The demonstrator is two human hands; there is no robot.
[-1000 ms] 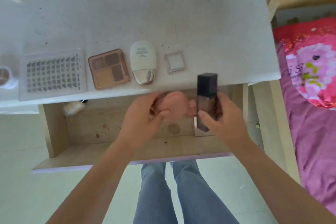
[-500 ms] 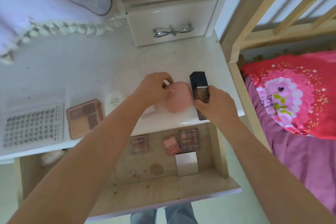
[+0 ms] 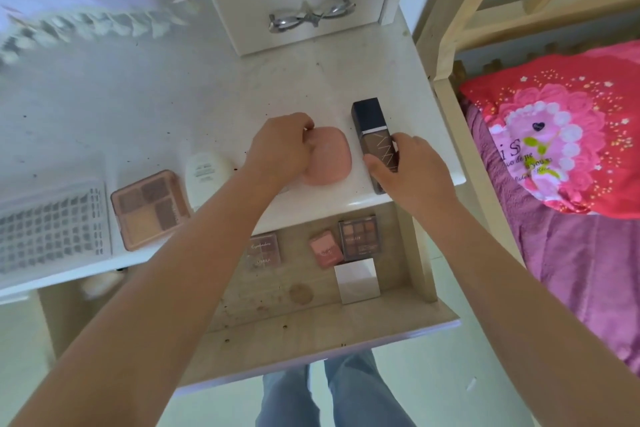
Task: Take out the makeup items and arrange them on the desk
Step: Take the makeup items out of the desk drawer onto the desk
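Head view: two makeup items set down on the white surface

Head camera, looking down: a person's left hand (image 3: 280,146) rests curled on the left edge of a pink case (image 3: 327,158) lying flat on the white surface (image 3: 138,108), the fingers bent round its rim. Just to the right of that hand, the right hand (image 3: 405,172) grips a dark bottle (image 3: 375,139) with a square black cap, thumb on its near left side and fingers over its right; the bottle lies on the surface close to the right edge, cap pointing away from the person. Case and bottle sit side by side, a narrow gap between them.

Left of the left hand, along the front of the surface, lie a white tube (image 3: 204,177), partly hidden by the forearm, then a brown eyeshadow palette (image 3: 149,208), then a clear tray (image 3: 52,225) of small dark pieces at the far left.

Below both hands the wooden drawer (image 3: 311,333) stands pulled out. Inside it, between the two forearms, are a small clear palette (image 3: 265,250), a pink compact (image 3: 325,250), a dark multi-shade palette (image 3: 358,236) and a white square box (image 3: 356,281).

Beyond the hands, at the back of the surface, stands a small white cabinet with a silver bow handle (image 3: 311,16). Right of the right hand, a bed carries a red and pink pillow (image 3: 561,135).
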